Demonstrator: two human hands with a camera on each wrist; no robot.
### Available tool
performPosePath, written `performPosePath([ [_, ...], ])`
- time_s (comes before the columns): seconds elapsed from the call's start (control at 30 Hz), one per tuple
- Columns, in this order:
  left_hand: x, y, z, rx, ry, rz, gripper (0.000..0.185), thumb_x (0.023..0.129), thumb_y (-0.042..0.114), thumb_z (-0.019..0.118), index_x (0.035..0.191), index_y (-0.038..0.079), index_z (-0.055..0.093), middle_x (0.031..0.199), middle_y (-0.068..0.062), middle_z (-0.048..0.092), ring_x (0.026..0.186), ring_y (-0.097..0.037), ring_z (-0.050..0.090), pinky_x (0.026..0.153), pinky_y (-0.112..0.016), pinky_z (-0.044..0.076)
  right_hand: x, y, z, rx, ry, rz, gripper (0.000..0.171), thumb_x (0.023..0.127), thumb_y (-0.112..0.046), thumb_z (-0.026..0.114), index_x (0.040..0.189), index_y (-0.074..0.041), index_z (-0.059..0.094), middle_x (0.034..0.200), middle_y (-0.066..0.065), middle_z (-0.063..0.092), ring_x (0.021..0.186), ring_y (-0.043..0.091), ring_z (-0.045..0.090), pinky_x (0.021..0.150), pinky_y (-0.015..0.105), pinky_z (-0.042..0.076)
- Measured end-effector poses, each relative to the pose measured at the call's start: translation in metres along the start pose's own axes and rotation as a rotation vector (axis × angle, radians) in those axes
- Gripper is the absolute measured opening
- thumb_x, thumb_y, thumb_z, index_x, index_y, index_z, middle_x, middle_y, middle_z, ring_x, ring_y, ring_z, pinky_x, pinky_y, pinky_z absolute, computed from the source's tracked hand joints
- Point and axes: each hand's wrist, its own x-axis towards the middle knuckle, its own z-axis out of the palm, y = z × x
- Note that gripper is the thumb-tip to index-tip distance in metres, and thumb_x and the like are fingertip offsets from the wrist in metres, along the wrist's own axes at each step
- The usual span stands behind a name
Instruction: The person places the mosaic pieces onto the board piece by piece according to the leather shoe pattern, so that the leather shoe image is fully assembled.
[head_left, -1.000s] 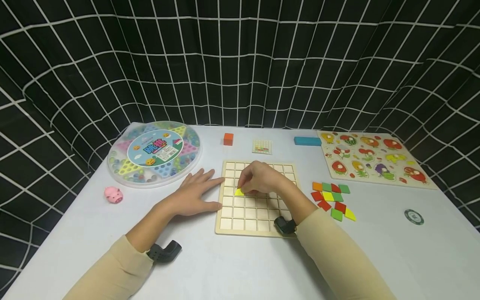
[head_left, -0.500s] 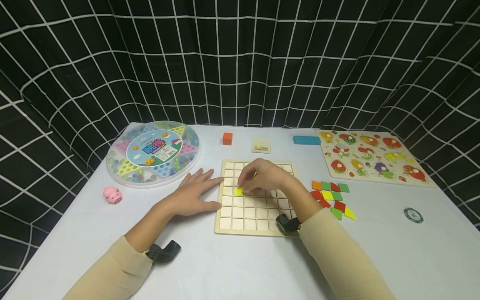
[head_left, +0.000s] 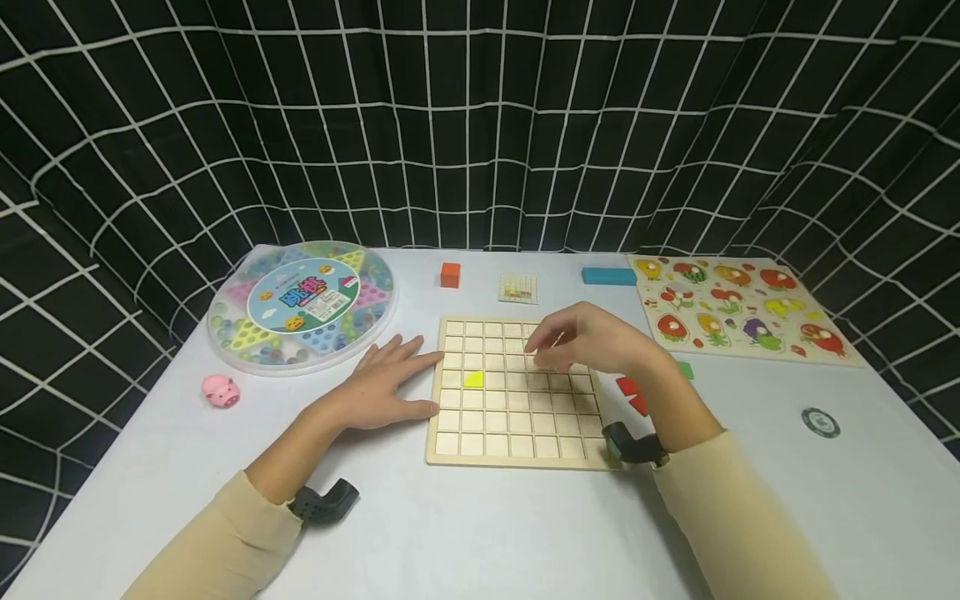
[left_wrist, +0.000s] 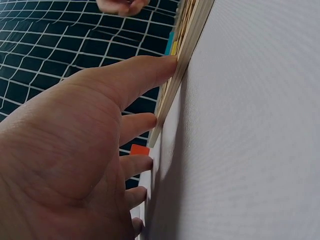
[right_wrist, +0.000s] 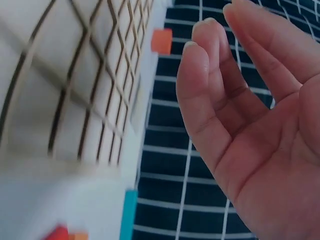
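Wooden grid board (head_left: 517, 460), flat on the table between the two hands and touched by only one. Left hand (head_left: 386, 385): lies flat and relaxed, fingers straight, fingertips against the board's nearest edge; steadies rather than grasps. Right hand (head_left: 592, 342): hovers over the board's cells, fingers loosely bent, nothing between them in the wrist view. Yellow tile (head_left: 473, 379): sits in a cell just beyond the left fingertips, well apart from the right hand, free of both. Reads as the gap between seating one tile and fetching another. Loose tiles (head_left: 628, 386) — red and green edges showing — lie just past the right wrist, mostly hidden behind it. Calls next, most likely, for a reach out that way, a pinch on a single tile without disturbing its neighbours, and a square set-down in an open cell, with the left hand bracing the board.
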Motion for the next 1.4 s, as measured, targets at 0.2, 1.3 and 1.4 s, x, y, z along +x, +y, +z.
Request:
performPosePath([
  [0.2, 0.001, -0.002, 0.000, 0.003, -0.002, 0.003, 0.080, 0.090, 0.054, 0.070, 0.159, 0.026, 0.043, 0.172, -0.014, 0.022, 0.161, -0.042, 0.006, 0.128, -0.064, -0.001, -0.027, 0.016, -0.018, -0.022, 0.030, 0.030, 0.026, 0.093, -0.023, 0.077, 0.116, -0.011, 0.077, 0.118, 0.008, 0.074, 0.101, 0.025, 0.065, 0.088, 0.038, 0.057],
  [1.3, 0.000, -0.003, 0.001, 0.003, -0.003, 0.002, 0.079, 0.090, 0.053, 0.071, 0.159, 0.026, 0.043, 0.172, -0.014, 0.023, 0.161, -0.042, 0.007, 0.128, -0.064, 0.000, -0.120, 0.138, -0.058, -0.075, 0.019, 0.283, 0.034, 0.092, -0.021, 0.077, 0.119, -0.003, 0.067, 0.101, 0.006, 0.065, 0.093, 0.019, 0.055, 0.073, 0.027, 0.053],
  [1.4, 0.000, -0.002, 0.002, 0.001, 0.001, 0.005, 0.079, 0.090, 0.053, 0.071, 0.159, 0.026, 0.044, 0.172, -0.014, 0.023, 0.161, -0.042, 0.007, 0.128, -0.064, 0.000, -0.118, 0.137, -0.055, -0.097, 0.020, 0.285, 0.036, 0.090, -0.023, 0.080, 0.117, -0.003, 0.067, 0.094, 0.005, 0.062, 0.089, 0.018, 0.055, 0.070, 0.027, 0.051],
])
